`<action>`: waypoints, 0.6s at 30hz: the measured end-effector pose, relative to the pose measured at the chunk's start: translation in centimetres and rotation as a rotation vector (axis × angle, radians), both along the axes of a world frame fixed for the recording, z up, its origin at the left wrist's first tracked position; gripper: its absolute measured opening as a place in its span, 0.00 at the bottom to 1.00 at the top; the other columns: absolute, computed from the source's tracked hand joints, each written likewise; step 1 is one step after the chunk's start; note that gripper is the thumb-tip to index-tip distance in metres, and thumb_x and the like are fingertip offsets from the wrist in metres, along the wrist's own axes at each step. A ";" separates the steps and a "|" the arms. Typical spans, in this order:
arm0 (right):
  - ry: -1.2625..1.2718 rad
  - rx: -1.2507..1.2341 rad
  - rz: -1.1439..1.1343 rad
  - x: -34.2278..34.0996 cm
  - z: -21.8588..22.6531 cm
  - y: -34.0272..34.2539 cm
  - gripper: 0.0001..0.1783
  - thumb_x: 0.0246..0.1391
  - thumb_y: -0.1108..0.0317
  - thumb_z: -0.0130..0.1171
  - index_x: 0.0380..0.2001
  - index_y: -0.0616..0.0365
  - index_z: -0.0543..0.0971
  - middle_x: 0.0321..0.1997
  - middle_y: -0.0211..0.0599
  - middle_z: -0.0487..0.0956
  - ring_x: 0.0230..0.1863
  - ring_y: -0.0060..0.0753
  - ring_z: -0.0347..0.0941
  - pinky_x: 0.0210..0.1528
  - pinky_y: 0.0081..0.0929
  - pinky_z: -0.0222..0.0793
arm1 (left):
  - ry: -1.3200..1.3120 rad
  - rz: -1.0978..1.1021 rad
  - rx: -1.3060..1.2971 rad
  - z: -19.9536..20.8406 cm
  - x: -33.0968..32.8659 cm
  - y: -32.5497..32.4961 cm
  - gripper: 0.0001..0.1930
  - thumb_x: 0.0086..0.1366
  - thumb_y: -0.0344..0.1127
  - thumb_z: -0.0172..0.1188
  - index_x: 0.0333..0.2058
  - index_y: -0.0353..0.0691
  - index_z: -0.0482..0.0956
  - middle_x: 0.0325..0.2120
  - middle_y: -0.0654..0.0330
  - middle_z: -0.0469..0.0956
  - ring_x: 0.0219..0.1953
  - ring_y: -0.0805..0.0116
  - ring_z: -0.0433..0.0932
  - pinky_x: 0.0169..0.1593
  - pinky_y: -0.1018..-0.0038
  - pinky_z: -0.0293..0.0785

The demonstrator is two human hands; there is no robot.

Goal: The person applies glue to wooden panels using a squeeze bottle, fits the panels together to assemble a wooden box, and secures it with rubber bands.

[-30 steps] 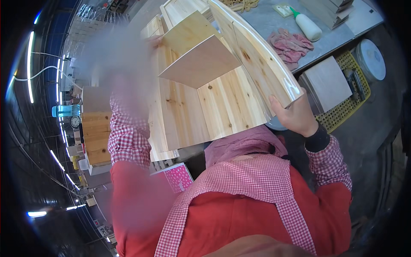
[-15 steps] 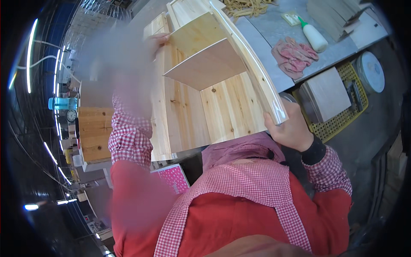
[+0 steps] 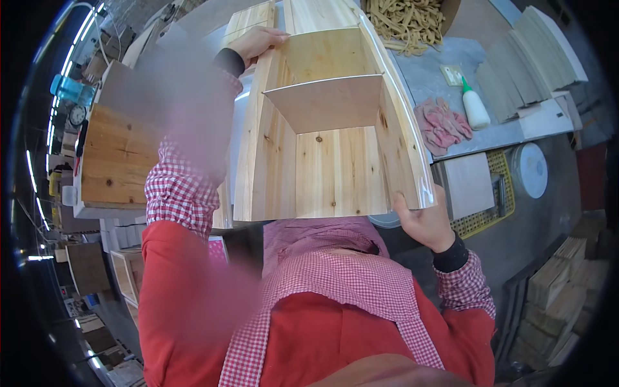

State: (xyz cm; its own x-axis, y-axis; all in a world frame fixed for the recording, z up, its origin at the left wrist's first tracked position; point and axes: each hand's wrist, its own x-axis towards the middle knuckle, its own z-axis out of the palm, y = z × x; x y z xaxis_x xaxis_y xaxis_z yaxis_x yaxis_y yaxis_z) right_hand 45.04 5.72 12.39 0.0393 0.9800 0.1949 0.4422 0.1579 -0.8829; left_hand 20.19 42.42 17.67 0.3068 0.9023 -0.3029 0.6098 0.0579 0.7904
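The right hand (image 3: 425, 222) pinches the near right corner of an open wooden box (image 3: 335, 171), its thumb on the wall and its fingers mostly hidden outside. The left hand (image 3: 260, 44) reaches to the far left part of the same box, fingers bent over the rim; its thumb is not clear, so I cannot tell whether it grips or only steadies. The box lies between the two hands, its open side facing the person, with a thin divider (image 3: 332, 100) standing across it. The step in hand looks like holding or turning the box; any shift from here would call for both hands to go together, keeping the divider in place. What bears the box underneath is hidden. Just beyond the left hand's fingers lies more woodwork (image 3: 319, 16). Past the right hand, away from the person, a pink cloth (image 3: 443, 127) and a glue bottle (image 3: 476, 108) rest on a grey table (image 3: 403, 71). Just right of that hand, a yellow basket (image 3: 477, 222) holds flat boards (image 3: 467, 184), with a round tub (image 3: 532, 171) beside it.
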 end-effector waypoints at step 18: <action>-0.104 0.117 -0.092 -1.3 -0.5 -1.0 0.11 0.47 0.76 0.59 0.36 0.68 0.76 0.26 0.48 0.79 0.26 0.44 0.79 0.29 0.32 0.73 | 0.063 -0.039 0.116 -1.4 0.2 0.2 0.16 0.65 0.39 0.57 0.48 0.38 0.79 0.33 0.63 0.79 0.26 0.80 0.74 0.30 0.84 0.71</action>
State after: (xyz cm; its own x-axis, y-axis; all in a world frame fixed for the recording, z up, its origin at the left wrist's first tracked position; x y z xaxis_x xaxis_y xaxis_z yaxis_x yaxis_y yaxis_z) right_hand 43.71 4.75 11.86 0.1013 0.9435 0.3154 0.5476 0.2118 -0.8095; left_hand 20.38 42.64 16.25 0.3262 0.9201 -0.2169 0.6585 -0.0565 0.7505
